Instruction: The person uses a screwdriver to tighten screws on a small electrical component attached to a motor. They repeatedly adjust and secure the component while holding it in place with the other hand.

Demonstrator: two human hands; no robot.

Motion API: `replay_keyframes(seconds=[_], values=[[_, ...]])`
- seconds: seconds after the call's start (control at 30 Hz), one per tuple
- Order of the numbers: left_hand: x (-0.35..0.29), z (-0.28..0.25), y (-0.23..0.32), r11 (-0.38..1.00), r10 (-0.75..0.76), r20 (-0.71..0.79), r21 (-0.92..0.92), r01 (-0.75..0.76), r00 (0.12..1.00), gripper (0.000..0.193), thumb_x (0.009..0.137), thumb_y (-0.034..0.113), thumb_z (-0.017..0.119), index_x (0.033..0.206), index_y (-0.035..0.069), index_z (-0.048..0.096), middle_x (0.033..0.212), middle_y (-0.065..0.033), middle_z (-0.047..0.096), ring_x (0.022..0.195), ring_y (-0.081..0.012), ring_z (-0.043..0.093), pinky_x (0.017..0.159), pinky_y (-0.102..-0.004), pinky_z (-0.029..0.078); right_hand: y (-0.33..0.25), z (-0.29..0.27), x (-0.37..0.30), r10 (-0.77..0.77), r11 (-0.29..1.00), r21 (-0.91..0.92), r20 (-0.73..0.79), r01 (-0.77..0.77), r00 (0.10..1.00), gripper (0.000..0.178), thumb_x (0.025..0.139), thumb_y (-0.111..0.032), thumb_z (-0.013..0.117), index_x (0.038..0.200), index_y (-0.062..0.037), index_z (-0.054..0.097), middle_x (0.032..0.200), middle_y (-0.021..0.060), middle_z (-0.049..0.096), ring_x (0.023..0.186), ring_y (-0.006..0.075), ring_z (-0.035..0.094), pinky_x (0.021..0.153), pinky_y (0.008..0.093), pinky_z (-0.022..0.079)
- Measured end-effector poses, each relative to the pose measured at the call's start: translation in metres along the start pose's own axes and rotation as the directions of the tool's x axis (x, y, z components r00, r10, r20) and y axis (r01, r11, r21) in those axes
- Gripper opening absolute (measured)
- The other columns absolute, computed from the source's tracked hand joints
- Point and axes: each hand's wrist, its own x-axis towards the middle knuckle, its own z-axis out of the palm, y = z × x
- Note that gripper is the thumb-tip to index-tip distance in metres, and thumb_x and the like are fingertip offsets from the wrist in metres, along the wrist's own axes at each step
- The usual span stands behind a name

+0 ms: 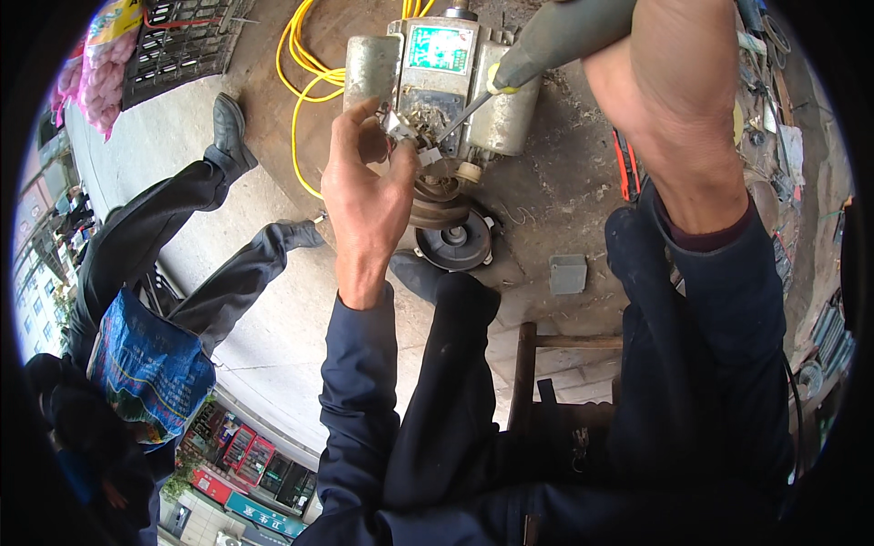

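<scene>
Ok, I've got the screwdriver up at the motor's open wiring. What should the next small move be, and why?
Probably steady the small pale part before pressing with the screwdriver: the left hand pinches it over the electric motor's exposed wiring, and the shaft slants in close by. Whether the tip touches it is hard to tell.

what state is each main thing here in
Grey metal motor with green plate: wiring compartment open
Yellow flexible cable: loosely coiled
Dark-handled metal-shafted tool: angled down toward motor
Left hand: pinching small silvery part
Right hand: holding tool, partly out of view
Grey square piece: lying flat
</scene>
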Motion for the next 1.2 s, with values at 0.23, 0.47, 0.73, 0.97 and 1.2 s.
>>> replay_keyframes(seconds=[0.23,0.47,0.73,0.97,1.2], values=[[0.001,-0.003,0.0,0.99,-0.092,0.065,-0.1,0.098,0.994,0.055,0.093,0.002,0.073,0.145,-0.007,0.055,0.126,-0.0159,0.07,0.116,-0.0218,0.07,0.105,-0.036,0.055,0.009,-0.003,0.003,0.061,0.998,0.005,-0.036,-0.061,0.997,0.021,0.098,-0.007,0.061,0.113,0.0054,0.068,0.076,0.0009,0.054,0.068,0.0131,0.054,0.069,0.0279,0.047],[0.002,-0.004,-0.008,0.973,-0.082,0.121,-0.206,0.106,0.989,0.062,0.093,0.007,0.076,0.148,-0.007,0.053,0.13,-0.0185,0.07,0.122,-0.0249,0.068,0.108,-0.0391,0.054,0.02,-0.007,0.003,0.058,0.997,0.061,-0.034,-0.056,0.998,0.02,0.099,-0.007,0.06,0.112,0.0054,0.068,0.077,0.0011,0.056,0.068,0.0123,0.054,0.068,0.0264,0.047],[-0.001,-0.015,-0.008,0.891,-0.13,0.255,-0.395,0.226,0.958,0.055,0.105,0.013,0.072,0.152,-0.006,0.05,0.139,-0.0191,0.067,0.128,-0.0256,0.064,0.11,-0.0388,0.051,0.034,-0.013,0.002,0.014,0.999,-0.042,0.012,-0.013,1.0,0.02,0.101,-0.008,0.06,0.111,0.0052,0.07,0.079,0.0014,0.06,0.069,0.0107,0.057,0.069,0.0242,0.047],[0.001,-0.014,-0.015,0.883,-0.112,0.254,-0.417,0.213,0.961,0.046,0.105,0.002,0.067,0.147,-0.006,0.05,0.137,-0.0188,0.067,0.128,-0.024,0.064,0.11,-0.0377,0.052,0.04,-0.013,0.002,-0.032,0.993,-0.113,0.03,0.036,0.999,0.021,0.102,-0.009,0.059,0.111,0.0053,0.071,0.079,0.0014,0.062,0.07,0.01,0.057,0.07,0.0234,0.047],[0.006,-0.004,-0.017,0.969,-0.126,0.192,-0.186,0.162,0.973,0.042,0.101,-0.004,0.069,0.139,-0.008,0.054,0.127,-0.0174,0.071,0.113,-0.0202,0.069,0.098,-0.034,0.058,0.043,-0.021,-0.002,-0.051,0.981,-0.187,0.012,0.052,0.999,0.02,0.104,-0.01,0.058,0.111,0.0039,0.071,0.082,0.002,0.064,0.074,0.0087,0.059,0.072,0.0227,0.048]])
